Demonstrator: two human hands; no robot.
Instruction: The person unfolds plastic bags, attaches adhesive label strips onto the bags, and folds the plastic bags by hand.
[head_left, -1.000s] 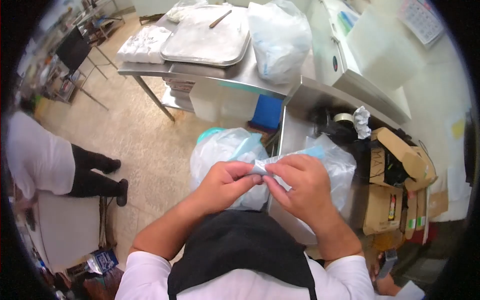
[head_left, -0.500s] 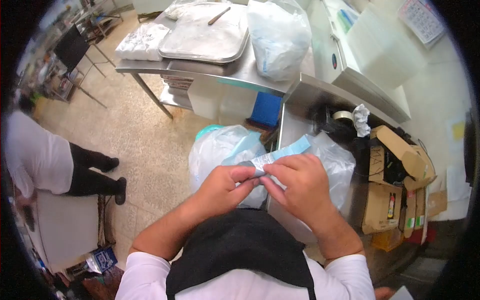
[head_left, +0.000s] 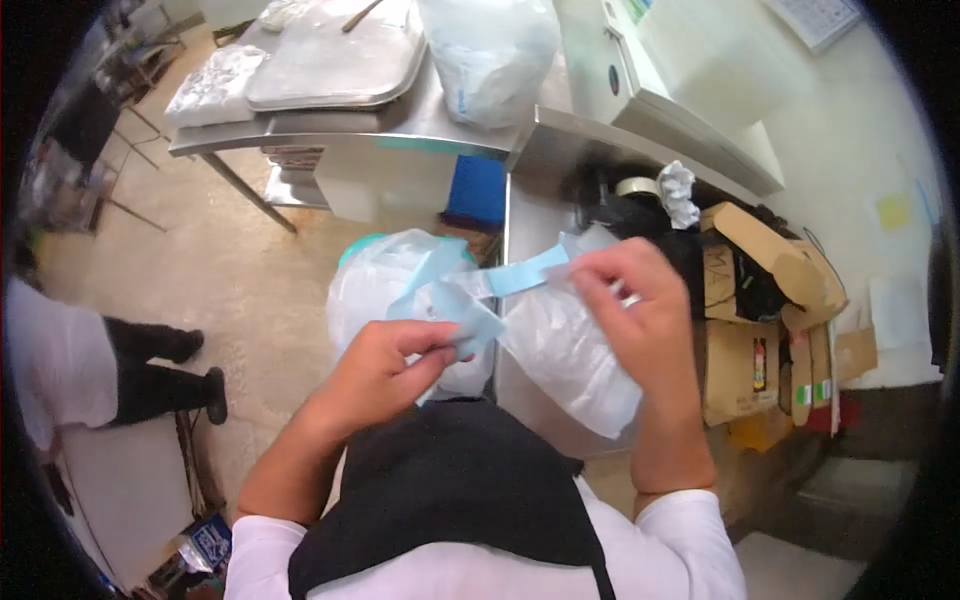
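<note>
My left hand (head_left: 395,365) is closed, pinching a folded light blue plastic wrapper (head_left: 470,315) between thumb and fingers. From the wrapper a light blue strip (head_left: 525,273) stretches toward my right hand (head_left: 640,315). Thumb and fingertips of that hand are closed at the strip's far end. Slight blur hides exactly how the end is gripped. Below the strip, a translucent plastic bag (head_left: 575,350) lies on the steel counter. A bin lined with a white plastic bag (head_left: 375,300) stands beyond my left hand.
Ahead, a steel table (head_left: 480,140) bears a metal tray (head_left: 335,75) and a full white plastic bag (head_left: 490,60). Cardboard boxes (head_left: 740,370), a tape roll (head_left: 637,188) and crumpled paper (head_left: 678,195) lie at right. Another person (head_left: 75,350) stands at left.
My hands have separated from a close pinch on the wrapper, left hand going left, right hand moving up and slightly right. The wrapper is now more spread out. The camera view has shifted.
</note>
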